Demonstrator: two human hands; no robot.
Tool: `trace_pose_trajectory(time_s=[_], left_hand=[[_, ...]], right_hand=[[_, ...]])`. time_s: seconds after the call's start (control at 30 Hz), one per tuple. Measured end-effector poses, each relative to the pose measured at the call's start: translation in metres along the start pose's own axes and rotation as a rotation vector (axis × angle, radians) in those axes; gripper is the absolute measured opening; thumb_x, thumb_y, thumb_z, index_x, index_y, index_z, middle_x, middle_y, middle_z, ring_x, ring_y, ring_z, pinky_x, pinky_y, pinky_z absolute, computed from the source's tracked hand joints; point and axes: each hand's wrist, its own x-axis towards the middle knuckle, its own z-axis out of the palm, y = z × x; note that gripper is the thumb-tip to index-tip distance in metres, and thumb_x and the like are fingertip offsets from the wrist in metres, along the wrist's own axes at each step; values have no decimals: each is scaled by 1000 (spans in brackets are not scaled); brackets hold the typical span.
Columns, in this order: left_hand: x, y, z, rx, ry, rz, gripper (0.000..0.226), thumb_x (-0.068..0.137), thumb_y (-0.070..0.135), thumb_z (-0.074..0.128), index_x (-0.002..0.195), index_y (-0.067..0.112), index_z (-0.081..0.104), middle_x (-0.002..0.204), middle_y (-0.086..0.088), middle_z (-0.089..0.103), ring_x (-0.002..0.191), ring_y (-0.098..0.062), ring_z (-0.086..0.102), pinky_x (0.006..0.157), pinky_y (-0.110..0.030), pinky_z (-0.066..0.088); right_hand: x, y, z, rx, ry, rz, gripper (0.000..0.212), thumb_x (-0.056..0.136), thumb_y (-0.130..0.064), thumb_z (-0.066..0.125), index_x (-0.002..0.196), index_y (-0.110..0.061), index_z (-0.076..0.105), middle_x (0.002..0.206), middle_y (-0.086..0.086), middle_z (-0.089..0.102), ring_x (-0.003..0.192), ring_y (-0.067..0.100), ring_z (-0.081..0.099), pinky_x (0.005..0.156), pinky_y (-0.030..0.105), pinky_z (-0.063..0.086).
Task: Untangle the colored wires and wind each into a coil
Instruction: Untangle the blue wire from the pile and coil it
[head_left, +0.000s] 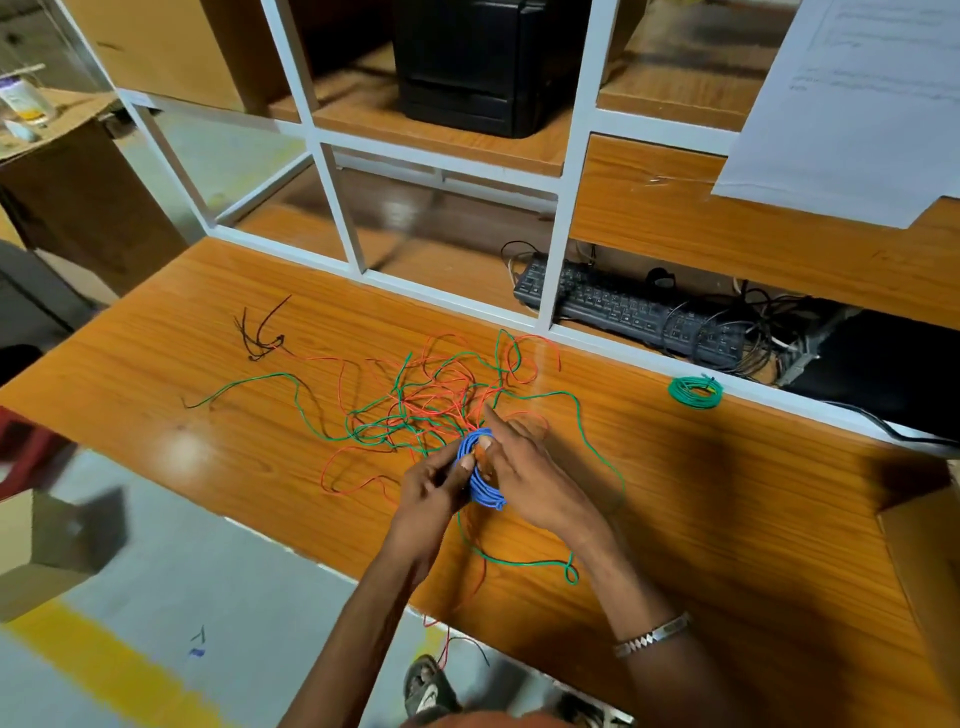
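A blue wire coil (480, 475) is held between both hands above the wooden table (727, 519). My left hand (434, 480) pinches its left side, and my right hand (524, 467) grips its right side with the thumb on top. Behind the hands lies a loose tangle of red and green wires (441, 400). One green strand (519, 561) loops toward the table's near edge, and a red strand (441, 639) hangs over it. A finished green coil (695, 391) rests at the back right. A short black wire (260, 335) lies at the back left.
A white metal frame (337, 208) with glass panes borders the table's far side. Behind it sit a black keyboard (628, 312) with cables and a black box (488, 62). Paper sheets (852, 104) hang at the top right. A cardboard box (924, 571) stands at the right edge.
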Motion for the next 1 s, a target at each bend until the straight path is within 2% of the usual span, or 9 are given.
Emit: trace_pose_trajectory(time_s=[0.13,0.23,0.33,0.43,0.57,0.63,0.77,0.87,1.0], left_hand=[[-1,-5,-13,-259,47,-96,38,97,14,62,132,1,69,98,-10,75,87,-15,70,84,-28,58],[5,4,-17,-286,-37,-144,32,105,5,51,131,-2,68,99,-9,76,86,-15,73,81,-25,61],[11,11,-13,-224,-114,-195,34,112,9,40,131,0,66,90,-5,69,77,-14,65,76,-24,56],[16,11,-8,-83,-107,-185,34,115,13,36,121,3,67,71,1,56,65,-11,53,68,-24,46],[23,13,-13,-48,-144,-153,30,114,15,36,111,-2,61,66,-2,49,59,-12,49,66,-27,44],[25,18,-20,-97,-180,-142,28,114,13,37,119,-2,61,68,-5,48,62,-14,49,65,-24,49],[26,20,-44,20,-184,-64,28,113,12,40,130,9,62,68,4,57,65,-6,59,68,-19,50],[32,22,-73,124,-52,5,29,113,8,40,127,12,65,65,11,59,61,-3,54,64,-20,45],[39,30,-125,114,107,19,30,114,9,40,129,11,66,66,11,61,62,-4,53,68,-27,46]], right_hand=[[6,-4,18,141,-35,24,65,104,-55,28,163,-31,19,130,-5,53,120,8,53,113,43,43],[5,1,22,164,-8,29,58,107,-33,35,164,-30,21,116,-5,56,101,4,55,103,38,49],[0,1,26,72,62,25,60,106,-19,37,164,-26,22,120,3,58,108,15,60,102,37,48],[-1,6,33,3,150,49,53,109,-31,35,162,-28,30,128,7,61,119,21,59,105,40,46],[7,6,45,402,167,122,44,109,-40,42,152,-33,48,99,-7,69,76,6,68,78,26,56],[15,2,49,567,181,149,42,109,-41,45,148,-30,53,89,-10,68,70,6,64,71,26,54],[31,-15,58,469,135,160,40,110,-39,41,146,-27,54,93,-9,69,77,5,69,78,24,55],[50,-36,69,297,63,116,43,111,-41,37,149,-26,52,127,-11,64,119,2,60,97,7,40],[97,-63,103,211,-10,21,47,108,-49,38,143,-23,57,142,-3,62,132,9,55,113,27,39]])
